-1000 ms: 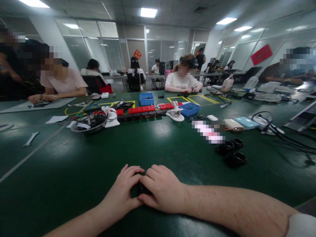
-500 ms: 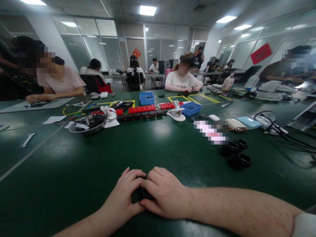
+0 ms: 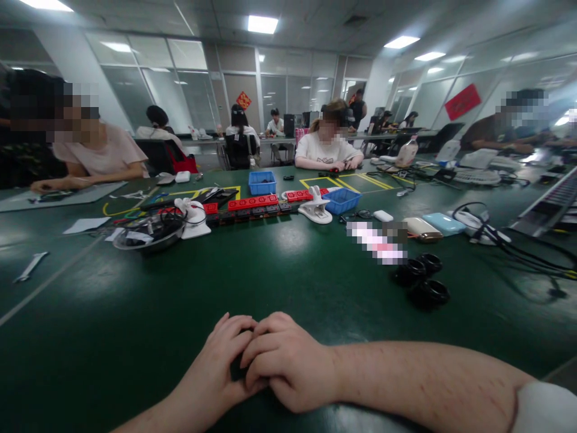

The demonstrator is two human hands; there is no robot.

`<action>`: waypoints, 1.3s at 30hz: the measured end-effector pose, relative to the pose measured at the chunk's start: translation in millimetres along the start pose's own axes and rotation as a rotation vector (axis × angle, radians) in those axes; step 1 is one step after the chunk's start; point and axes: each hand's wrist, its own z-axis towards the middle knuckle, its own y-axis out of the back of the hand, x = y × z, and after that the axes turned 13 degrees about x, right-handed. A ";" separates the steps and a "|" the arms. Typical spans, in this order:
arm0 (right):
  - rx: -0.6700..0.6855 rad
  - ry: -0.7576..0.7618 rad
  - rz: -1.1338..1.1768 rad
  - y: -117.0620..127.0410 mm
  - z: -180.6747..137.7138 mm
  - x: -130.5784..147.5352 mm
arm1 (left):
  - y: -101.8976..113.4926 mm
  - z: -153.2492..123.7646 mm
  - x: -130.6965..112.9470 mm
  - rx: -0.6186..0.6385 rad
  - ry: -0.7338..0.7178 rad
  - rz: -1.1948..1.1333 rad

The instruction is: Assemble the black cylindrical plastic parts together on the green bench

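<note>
My left hand [image 3: 220, 358] and my right hand [image 3: 291, 364] meet just above the green table [image 3: 148, 300] at the near edge. Both are closed, with curled fingers touching at the tips and thumbs close together. The right fingers overlap the left ones and cover whatever lies between them. Only a dark gap shows there, so what they hold cannot be made out. To the right, beyond my forearm, stand several black ring-shaped parts with open tops [image 3: 430, 291], apart from both hands.
Across the table's middle lie a metal bowl of cables [image 3: 148, 234], white clip stands [image 3: 315, 207], a row of red and black blocks [image 3: 252, 205] and blue bins [image 3: 342, 200]. A wrench [image 3: 31, 267] rests at left. Power banks [image 3: 444, 224] and cables lie right. Co-workers sit opposite.
My right fingers have curled further over the left ones, and the small black object that showed between the hands is now hidden. The view has turned slightly right.
</note>
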 end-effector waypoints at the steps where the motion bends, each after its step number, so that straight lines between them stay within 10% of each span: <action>1: -0.005 0.017 0.006 -0.7 0.2 -1.8 | -0.3 -0.1 0.6 0.002 0.000 -0.002; 17: -0.364 -0.051 -0.004 15.3 -6.5 8.3 | -0.7 -3.6 3.8 0.022 -0.013 -0.012; 29: -0.121 -0.329 -0.174 3.7 0.4 7.8 | -3.1 -4.0 10.0 0.054 -0.025 -0.010; 39: 0.000 -0.074 -0.151 7.0 0.7 6.7 | -2.9 -4.6 6.8 0.029 -0.004 -0.026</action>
